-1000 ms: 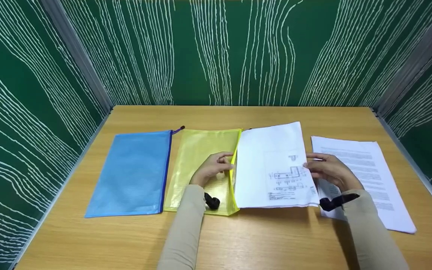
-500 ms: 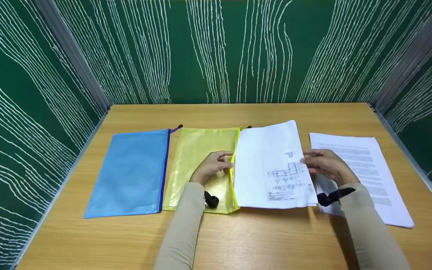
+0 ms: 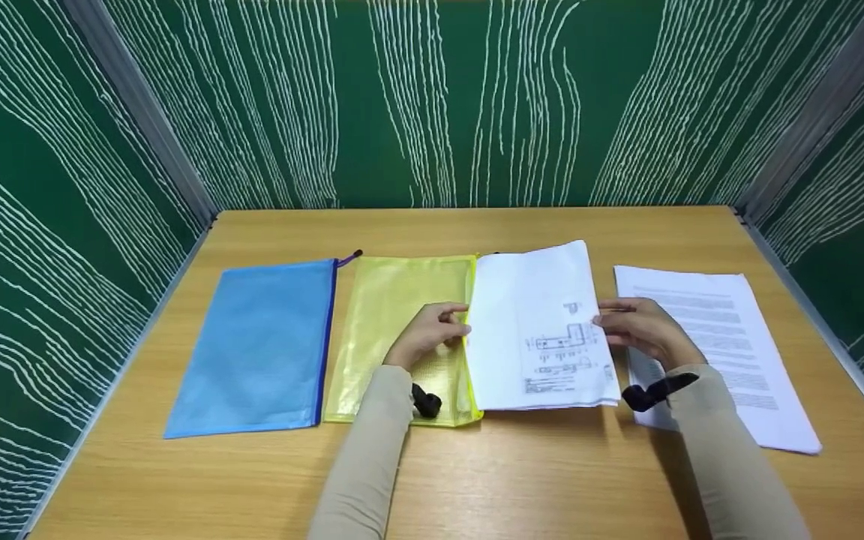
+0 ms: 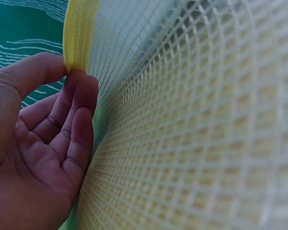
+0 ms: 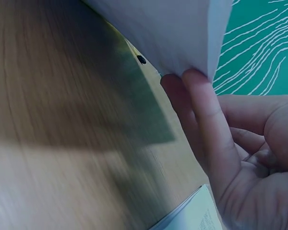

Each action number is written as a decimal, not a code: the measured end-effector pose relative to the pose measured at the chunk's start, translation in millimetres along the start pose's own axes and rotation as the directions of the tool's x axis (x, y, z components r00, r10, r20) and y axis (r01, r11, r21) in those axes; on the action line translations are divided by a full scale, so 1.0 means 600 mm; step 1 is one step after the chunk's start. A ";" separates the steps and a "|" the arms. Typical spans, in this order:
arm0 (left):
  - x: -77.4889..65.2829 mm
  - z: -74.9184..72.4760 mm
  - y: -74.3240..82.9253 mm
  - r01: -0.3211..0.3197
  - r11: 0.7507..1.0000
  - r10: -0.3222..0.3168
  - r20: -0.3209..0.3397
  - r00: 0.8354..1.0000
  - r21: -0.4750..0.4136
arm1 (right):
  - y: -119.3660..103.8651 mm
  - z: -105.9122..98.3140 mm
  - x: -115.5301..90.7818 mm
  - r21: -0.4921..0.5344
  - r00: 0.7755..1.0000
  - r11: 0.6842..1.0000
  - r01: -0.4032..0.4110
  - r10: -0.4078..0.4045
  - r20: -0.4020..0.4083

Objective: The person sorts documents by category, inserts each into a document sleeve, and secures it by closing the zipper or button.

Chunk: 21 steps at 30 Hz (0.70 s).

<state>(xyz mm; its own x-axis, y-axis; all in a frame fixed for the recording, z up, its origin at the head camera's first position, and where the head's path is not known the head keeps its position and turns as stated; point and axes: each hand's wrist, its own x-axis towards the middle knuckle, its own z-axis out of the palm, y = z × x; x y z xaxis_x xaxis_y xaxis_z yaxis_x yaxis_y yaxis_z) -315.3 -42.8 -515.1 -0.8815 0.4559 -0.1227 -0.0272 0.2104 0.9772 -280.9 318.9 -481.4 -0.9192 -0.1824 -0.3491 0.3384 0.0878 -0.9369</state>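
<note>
Near the centre of the frame, the left hand [image 3: 426,335] keeps a narrow grip, thumb and finger pinching the zip edge [image 4: 79,38] of the yellow mesh pouch [image 3: 394,300], which lies on the wooden worktop [image 3: 447,480]. Just right of centre are the white sheets [image 3: 526,322], the top one bearing a printed drawing; the right hand [image 3: 648,331] pinches their raised right edge. Their left edge meets the pouch's zip side, and I cannot tell whether they reach inside. The blue pouch [image 3: 256,349] lies centre left, the text-printed stack [image 3: 728,345] at the right, partly hidden by the right hand
</note>
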 end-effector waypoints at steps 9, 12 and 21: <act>-0.001 0.001 0.000 0.024 0.994 -0.024 0.002 1.000 -0.103 | 0.004 0.008 0.008 0.005 1.000 1.000 -0.001 0.001 -0.002; 0.000 0.001 -0.003 0.027 0.991 -0.028 -0.002 1.000 -0.133 | 0.004 0.013 0.009 -0.008 1.000 1.000 -0.015 0.015 -0.017; 0.003 0.008 -0.002 0.012 0.989 -0.012 -0.002 1.000 -0.148 | 0.006 0.023 0.015 -0.006 0.999 0.999 -0.042 0.041 -0.017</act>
<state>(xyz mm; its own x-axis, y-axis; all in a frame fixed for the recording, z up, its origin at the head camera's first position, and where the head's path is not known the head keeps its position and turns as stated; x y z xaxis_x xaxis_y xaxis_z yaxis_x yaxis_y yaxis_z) -314.8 -38.1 -517.3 -0.8822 0.4514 -0.1343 -0.1071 0.0855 0.9906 -285.3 303.9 -488.3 -0.9076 -0.1620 -0.3872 0.3751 0.1008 -0.9215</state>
